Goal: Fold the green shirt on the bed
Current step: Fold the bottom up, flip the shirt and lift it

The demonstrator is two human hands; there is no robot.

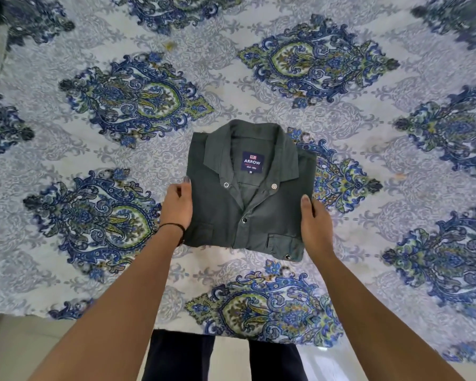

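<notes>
The dark green shirt [226,210] lies on the bed as a compact folded rectangle, collar up and facing away from me, with a blue brand label showing inside the neck. My left hand [176,206] grips its left edge, thumb on top and fingers tucked under the fabric. At the right edge, my right hand [315,225] holds the fabric the same way. A thin black band circles my left wrist.
The bed [368,188] is covered by a pale sheet printed with large blue and green paisley medallions. Its near edge runs across the bottom of the view, with light floor tiles [17,350] and my dark trouser legs [182,356] below it.
</notes>
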